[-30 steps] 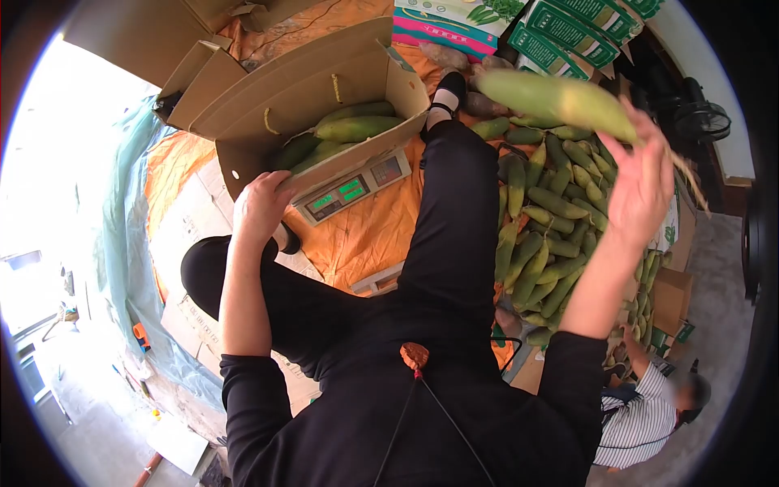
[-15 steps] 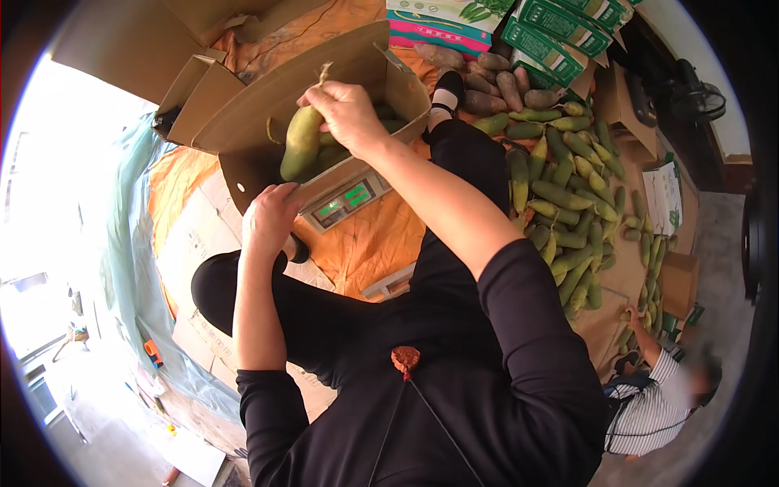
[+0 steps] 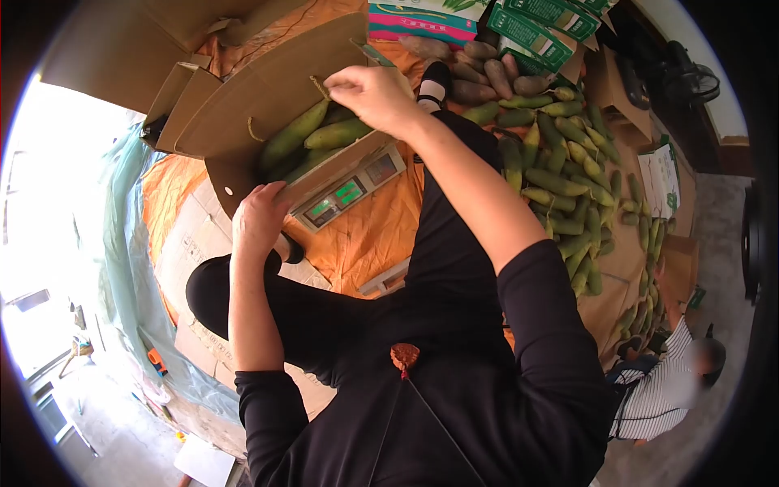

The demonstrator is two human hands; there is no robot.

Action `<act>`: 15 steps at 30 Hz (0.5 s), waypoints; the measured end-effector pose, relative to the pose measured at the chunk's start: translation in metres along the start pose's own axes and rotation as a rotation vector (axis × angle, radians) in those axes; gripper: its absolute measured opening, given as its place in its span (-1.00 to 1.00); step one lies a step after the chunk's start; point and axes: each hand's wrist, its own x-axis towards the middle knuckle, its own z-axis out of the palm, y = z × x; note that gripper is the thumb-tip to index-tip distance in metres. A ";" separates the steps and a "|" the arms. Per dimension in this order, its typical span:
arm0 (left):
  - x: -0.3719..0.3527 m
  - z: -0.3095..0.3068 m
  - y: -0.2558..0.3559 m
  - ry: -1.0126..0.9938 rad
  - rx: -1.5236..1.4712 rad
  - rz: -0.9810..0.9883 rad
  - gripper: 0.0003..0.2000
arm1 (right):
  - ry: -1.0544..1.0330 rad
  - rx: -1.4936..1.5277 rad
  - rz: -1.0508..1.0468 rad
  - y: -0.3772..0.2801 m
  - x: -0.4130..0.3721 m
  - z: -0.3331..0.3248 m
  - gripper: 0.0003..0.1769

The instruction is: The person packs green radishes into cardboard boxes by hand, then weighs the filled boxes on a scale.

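An open cardboard box [image 3: 268,69] sits tilted on a digital scale [image 3: 349,193] whose display glows green. Several long green radishes [image 3: 294,136] lie inside it, and cord handles [image 3: 319,87] hang from its far wall. My left hand [image 3: 260,215] has its fingers hooked over the box's near left edge. Above the box, my right hand [image 3: 369,93] hovers with bent, slightly parted fingers near the pale upper end of one radish. Nothing shows in its grasp, though its fingertips are a little blurred.
A large heap of green radishes [image 3: 568,183] lies to the right, with brownish roots [image 3: 475,69] behind it. Green printed cartons [image 3: 540,32] stand at the back. An orange sheet [image 3: 349,256] covers the floor. At lower right is a person in a striped shirt [image 3: 661,398].
The radish that my right hand held upright now lies in the box, let go. That hand has moved slightly up and right. My left hand stays at the box edge.
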 end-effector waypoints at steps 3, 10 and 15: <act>0.001 -0.001 0.001 0.024 -0.027 -0.012 -0.69 | 0.071 0.086 -0.106 0.006 -0.011 -0.036 -0.74; 0.008 0.006 -0.009 0.129 -0.162 0.025 -0.72 | 0.389 0.012 0.121 0.016 -0.062 -0.148 -0.70; 0.010 0.002 -0.004 0.153 -0.145 0.010 -0.72 | 0.455 -0.306 0.301 0.086 -0.114 -0.185 -0.70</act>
